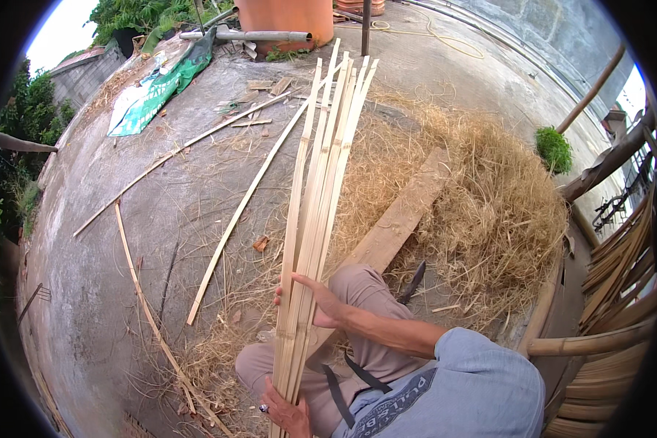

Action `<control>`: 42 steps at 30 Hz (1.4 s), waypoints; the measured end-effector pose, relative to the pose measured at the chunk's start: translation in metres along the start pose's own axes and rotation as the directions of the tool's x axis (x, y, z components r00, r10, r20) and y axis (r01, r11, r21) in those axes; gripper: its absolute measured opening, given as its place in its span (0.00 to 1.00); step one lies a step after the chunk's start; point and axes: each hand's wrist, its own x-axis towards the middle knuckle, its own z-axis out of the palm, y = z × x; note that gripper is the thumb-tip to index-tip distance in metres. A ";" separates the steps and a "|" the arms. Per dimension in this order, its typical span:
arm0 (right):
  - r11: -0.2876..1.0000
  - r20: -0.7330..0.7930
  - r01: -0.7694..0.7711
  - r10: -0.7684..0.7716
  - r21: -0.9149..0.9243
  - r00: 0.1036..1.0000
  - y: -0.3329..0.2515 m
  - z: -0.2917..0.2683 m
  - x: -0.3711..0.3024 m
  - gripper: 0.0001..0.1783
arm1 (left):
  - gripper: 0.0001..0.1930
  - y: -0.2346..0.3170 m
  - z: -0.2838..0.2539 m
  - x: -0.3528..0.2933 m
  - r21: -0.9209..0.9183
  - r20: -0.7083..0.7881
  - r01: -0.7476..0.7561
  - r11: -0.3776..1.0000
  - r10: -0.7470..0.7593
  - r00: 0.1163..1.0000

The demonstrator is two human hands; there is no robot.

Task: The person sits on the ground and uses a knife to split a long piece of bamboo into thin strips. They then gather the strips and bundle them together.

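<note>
A tall bundle of pale bamboo strips [314, 219] stands nearly upright before me, its upper ends fanning apart. My right hand [324, 301] is wrapped round the strips at about knee height, the thumb across the near side and fingertips showing at the left edge. Lower down, my left hand [286, 410], with a ring on one finger, grips the same bundle near the bottom edge of the view. The bundle's lower ends are cut off by the frame. Beside my bent knee lies a dark blade [414, 283], its handle end hidden.
A wooden plank [401, 219] runs from under my leg into a heap of bamboo shavings [496, 212]. Long loose strips [244, 197] lie on the concrete [87, 292] at left. Farther off are an orange container [285, 20], a grey pipe [248, 35] and a green-white sack [160, 91].
</note>
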 end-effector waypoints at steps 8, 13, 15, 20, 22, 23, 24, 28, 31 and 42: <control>0.966 0.106 -0.207 0.192 0.153 0.976 0.012 0.010 -0.067 0.28 | 0.21 -0.049 0.028 -0.116 0.545 -0.203 -0.024 0.838 0.159 0.966; 0.935 0.080 -0.279 0.268 0.220 0.960 0.020 0.031 -0.099 0.29 | 0.29 -0.067 -0.008 -0.172 0.541 -0.101 -0.043 0.840 0.116 0.988; 0.931 0.070 -0.279 0.270 0.236 0.960 0.020 0.046 -0.109 0.30 | 0.34 -0.029 -0.060 -0.168 0.410 0.069 0.068 0.910 -0.105 0.992; 0.921 0.014 -0.268 0.276 0.282 0.961 0.025 0.067 -0.121 0.32 | 0.44 0.053 -0.162 -0.134 0.199 0.149 0.157 0.967 -0.188 0.971; 0.930 -0.051 -0.208 0.234 0.303 0.971 0.029 0.072 -0.132 0.30 | 0.43 0.056 -0.178 -0.137 0.125 0.180 0.145 0.982 -0.166 0.970; 0.929 -0.067 -0.212 0.243 0.302 0.968 0.036 0.078 -0.134 0.29 | 0.43 0.056 -0.183 -0.144 0.087 0.174 0.170 0.982 -0.183 0.968; 0.938 -0.085 -0.212 0.243 0.274 0.966 0.042 0.082 -0.136 0.27 | 0.43 0.060 -0.191 -0.147 0.060 0.185 0.195 0.979 -0.203 0.962; 0.933 -0.143 -0.240 0.285 0.267 0.948 0.035 0.134 -0.164 0.24 | 0.41 0.073 -0.234 -0.151 -0.023 0.243 0.210 0.977 -0.198 0.950; 0.936 -0.171 -0.245 0.293 0.254 0.941 0.026 0.178 -0.192 0.24 | 0.37 0.082 -0.263 -0.162 -0.088 0.266 0.230 0.969 -0.199 0.943; 0.987 -0.096 -0.020 0.035 0.158 0.995 -0.048 0.323 -0.267 0.58 | 0.26 0.098 -0.374 -0.173 -0.263 0.273 -0.006 0.965 0.080 0.959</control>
